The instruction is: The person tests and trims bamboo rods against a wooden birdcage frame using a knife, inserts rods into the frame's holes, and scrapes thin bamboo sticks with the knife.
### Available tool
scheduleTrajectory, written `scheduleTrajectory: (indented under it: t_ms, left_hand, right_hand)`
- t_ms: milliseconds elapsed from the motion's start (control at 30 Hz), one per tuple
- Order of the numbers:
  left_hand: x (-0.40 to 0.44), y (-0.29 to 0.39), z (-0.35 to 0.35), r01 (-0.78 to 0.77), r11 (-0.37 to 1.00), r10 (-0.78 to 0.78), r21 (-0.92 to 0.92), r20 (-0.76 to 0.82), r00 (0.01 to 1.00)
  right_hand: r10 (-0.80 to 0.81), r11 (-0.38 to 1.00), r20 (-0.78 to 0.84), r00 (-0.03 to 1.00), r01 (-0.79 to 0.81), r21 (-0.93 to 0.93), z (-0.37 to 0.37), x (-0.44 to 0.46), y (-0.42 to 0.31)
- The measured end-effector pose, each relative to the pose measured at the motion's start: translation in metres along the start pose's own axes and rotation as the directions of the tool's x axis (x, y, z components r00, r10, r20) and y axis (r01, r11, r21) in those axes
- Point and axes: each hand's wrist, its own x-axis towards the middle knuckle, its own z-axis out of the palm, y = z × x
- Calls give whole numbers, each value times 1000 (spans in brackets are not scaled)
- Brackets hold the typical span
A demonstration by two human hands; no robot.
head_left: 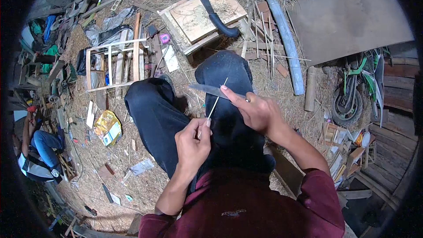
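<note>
A thin pale wooden stick [214, 107] slants upward from my left hand [193, 143], whose thumb and fingers pinch its lower end. My right hand [260, 113] is closed round the handle of a knife [207, 89], with the index finger stretched along the back of the blade. The blade points left and crosses the stick near its upper part, over my right knee. Most of the knife's handle is hidden in my palm. Both hands are above my dark trousers [154, 119].
Ahead stands a low wooden block [207, 15] with a dark curved-handled blade [216, 17] on it. A slatted wooden frame [110, 64] lies to the left, near a yellow packet [108, 128]. At far left sits another person [39, 145]. A green motorbike [357, 83] is at right.
</note>
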Motion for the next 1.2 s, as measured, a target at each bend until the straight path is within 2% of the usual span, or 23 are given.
scheduleTrajectory:
  t_ms: [100,133,167,200,267,300,333,367,400,467,533,600,733,933,1033,1200]
  left_hand:
    - [-23,-10,-15,20,1000,-20,11,29,999]
    - [-27,-13,-19,140,989,-138,-43,35,990]
    - [-29,-16,-21,166,984,-164,-71,25,986]
    - [-23,-9,-21,194,975,-194,-104,11,981]
    - [-3,-7,-7,69,974,-66,-214,24,998]
    - [10,1,1,20,980,-12,-198,42,999]
    - [24,7,6,22,984,-3,-177,103,995]
    - [34,12,15,100,959,-62,-266,145,988]
    - [42,16,22,177,921,-115,-348,192,975]
    - [53,20,24,215,918,-143,-334,227,963]
    - [58,21,24,204,944,-142,-261,237,961]
    - [61,18,24,143,980,-111,-139,213,971]
    - [53,10,26,44,979,-22,-197,114,993]
    - [30,1,24,72,979,-57,-193,85,995]
    - [19,-3,21,17,986,-12,-168,27,1000]
    - [-10,-18,6,76,991,-72,-107,35,997]
  right_hand:
    - [13,995,-87,996,-4,102,-2,0,10]
    - [17,990,-117,993,0,141,-3,2,13]
    - [-57,973,-234,971,106,205,12,1,17]
    - [36,942,-258,965,53,332,13,1,13]
    - [190,862,-238,952,-46,504,5,5,7]
    - [252,825,-199,947,-102,556,-1,5,5]
    - [283,820,-116,952,-177,545,-13,4,4]
    - [317,812,-33,948,-253,527,-24,1,4]
    - [216,870,-91,972,-149,469,-23,1,8]
    - [5,943,-202,979,63,326,-21,1,16]
    - [-176,981,-40,984,178,82,-16,-1,19]
    - [-170,983,-10,985,170,71,-13,-2,10]
    - [-156,987,7,988,156,30,-4,-3,4]
    - [-87,995,-14,996,88,36,3,-7,2]
    - [-55,998,-21,998,55,40,0,-9,2]
    - [1,997,-58,998,4,81,0,-11,10]
